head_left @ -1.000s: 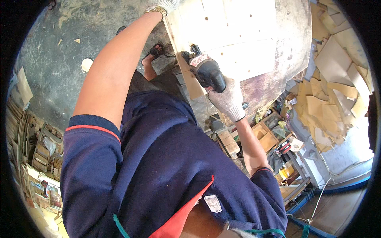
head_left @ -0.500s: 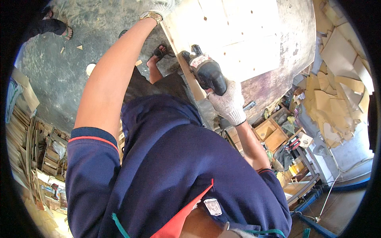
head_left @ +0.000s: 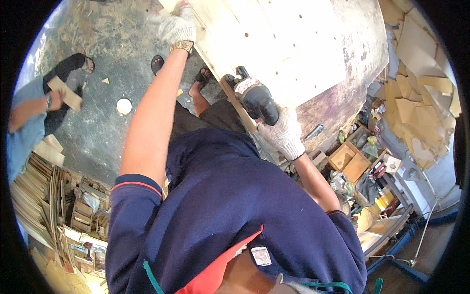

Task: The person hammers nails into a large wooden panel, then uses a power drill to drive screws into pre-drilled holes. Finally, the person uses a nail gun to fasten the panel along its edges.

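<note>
A black hand-held power tool [head_left: 258, 100] with a pale label band is gripped in my right hand [head_left: 283, 130], which wears a white knit glove. The tool's front rests at the left edge of a large pale wooden board [head_left: 293, 49]; its exact kind is not clear. My left hand [head_left: 178, 27], gloved too and with a gold watch [head_left: 181, 47] at the wrist, is beside that same edge, farther off. Its fingers are blurred, so I cannot tell whether they hold anything. Dark spots dot the board, which lies on a stained worktable [head_left: 357, 63].
At the left a person's hand [head_left: 56, 100] holds a small wood piece [head_left: 66, 93]. A round white thing [head_left: 124, 106] lies on the grey floor [head_left: 98, 127]. Stacked wood strips [head_left: 32, 196] stand lower left. Wooden boxes [head_left: 350, 161] and cut sheets [head_left: 411, 93] fill the right side.
My left hand has come nearer along the board's edge. At the left, the other person's arm with the wood piece has come into view. My right hand still holds the tool at the edge.
</note>
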A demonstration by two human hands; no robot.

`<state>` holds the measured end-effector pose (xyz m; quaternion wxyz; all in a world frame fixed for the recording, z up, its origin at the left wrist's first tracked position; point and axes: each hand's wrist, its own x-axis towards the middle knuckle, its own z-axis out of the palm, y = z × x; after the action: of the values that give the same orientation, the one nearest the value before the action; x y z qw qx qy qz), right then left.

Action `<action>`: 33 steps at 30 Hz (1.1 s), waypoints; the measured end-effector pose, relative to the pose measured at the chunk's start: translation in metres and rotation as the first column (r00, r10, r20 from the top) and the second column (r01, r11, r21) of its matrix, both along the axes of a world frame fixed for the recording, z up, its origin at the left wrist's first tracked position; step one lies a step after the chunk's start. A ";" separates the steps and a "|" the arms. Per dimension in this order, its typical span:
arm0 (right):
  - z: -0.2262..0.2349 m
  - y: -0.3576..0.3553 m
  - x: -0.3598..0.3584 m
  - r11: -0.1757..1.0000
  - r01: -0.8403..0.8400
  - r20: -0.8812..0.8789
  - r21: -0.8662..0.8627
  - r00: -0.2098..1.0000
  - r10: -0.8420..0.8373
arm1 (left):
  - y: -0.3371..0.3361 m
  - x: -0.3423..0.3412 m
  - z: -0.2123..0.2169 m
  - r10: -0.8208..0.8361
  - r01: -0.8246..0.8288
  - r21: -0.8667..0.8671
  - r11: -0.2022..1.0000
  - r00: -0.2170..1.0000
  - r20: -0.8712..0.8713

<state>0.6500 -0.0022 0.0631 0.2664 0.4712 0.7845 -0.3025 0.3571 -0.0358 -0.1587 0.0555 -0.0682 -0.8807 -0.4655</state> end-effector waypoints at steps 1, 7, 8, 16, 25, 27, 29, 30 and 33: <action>0.001 0.000 0.000 0.999 0.036 -0.025 -0.019 0.999 -0.036 | -0.002 -0.001 -0.008 0.017 -0.018 0.002 1.000 0.993 0.120; 0.006 -0.007 -0.008 0.997 0.080 -0.163 0.015 0.984 -0.076 | -0.002 -0.014 -0.043 0.010 -0.049 0.070 0.996 0.878 0.479; 0.007 -0.008 -0.007 0.997 0.062 -0.198 0.047 0.979 -0.052 | -0.001 -0.014 -0.043 -0.014 -0.055 0.104 0.993 0.824 0.567; 0.004 0.014 0.030 0.999 -0.031 -0.107 -0.024 0.994 0.028 | -0.018 0.051 -0.024 0.096 -0.297 0.245 0.923 0.795 0.599; -0.004 0.024 0.050 0.988 -0.154 -0.040 -0.024 0.987 0.153 | -0.067 0.045 -0.044 0.030 -0.154 0.228 0.961 0.882 0.470; -0.003 0.022 0.049 0.982 -0.188 -0.021 0.030 0.982 0.188 | -0.065 0.004 -0.051 0.070 -0.250 0.369 0.895 0.896 0.439; -0.002 0.021 0.047 0.979 -0.195 -0.044 0.057 0.979 0.198 | -0.056 -0.045 -0.060 -0.321 -0.315 0.839 0.443 0.819 0.476; -0.001 0.021 0.046 0.977 -0.200 -0.032 0.067 0.979 0.203 | -0.054 -0.057 -0.063 -0.611 -0.406 0.913 -0.045 0.734 0.297; -0.001 0.024 0.044 0.983 -0.182 0.014 -0.018 0.983 0.182 | -0.042 -0.062 -0.071 -0.008 -0.294 0.557 0.776 0.880 0.476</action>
<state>0.6940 0.0215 0.0626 0.3031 0.3977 0.8196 -0.2797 0.2951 -0.0783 -0.2300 -0.0953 0.1330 -0.6713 -0.7229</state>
